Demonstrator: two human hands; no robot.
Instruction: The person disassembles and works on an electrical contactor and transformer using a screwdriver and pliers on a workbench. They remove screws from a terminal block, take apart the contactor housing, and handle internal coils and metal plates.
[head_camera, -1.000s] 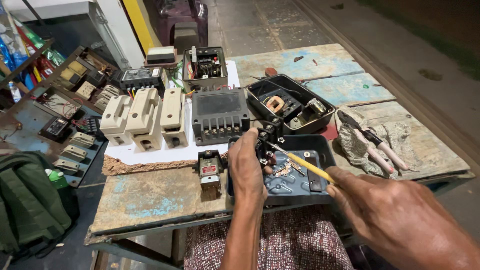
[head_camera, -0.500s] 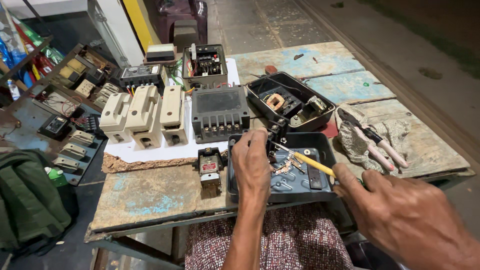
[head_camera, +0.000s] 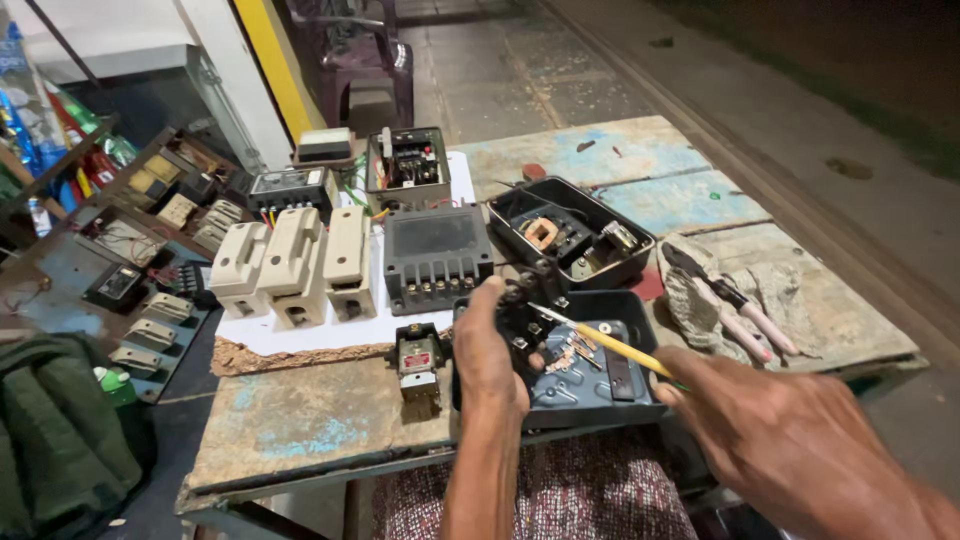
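Taking the black tray (head_camera: 600, 395) at the table's near edge as the mark: far left of it a green bag (head_camera: 50, 440) slumps on the floor, and nearer, up-left of the tray, three cream switch boxes (head_camera: 295, 265) stand in a row on a white sheet, with a dark finned unit (head_camera: 432, 255) just right of them. Just left of the tray sits a small relay (head_camera: 418, 360) with a red label. At the tray's left rim the left hand (head_camera: 487, 355) is curled around a black contact block (head_camera: 527, 305), thumb and fingers clamped on it, holding it over the tray's back-left corner. Half a second ago that hand sat lower and flatter; it has since lifted and turned the block up toward the tool. The yellow screwdriver (head_camera: 610, 345) crosses the tray, its tip now touching the block's top, so the work has passed from positioning to driving a screw. The right hand (head_camera: 790, 440), off the tray's right corner, pinches the handle; its fingertips are hidden. Behind the tray lies an open black casing (head_camera: 575, 235), and to the right, pliers (head_camera: 730, 300) on a rag.
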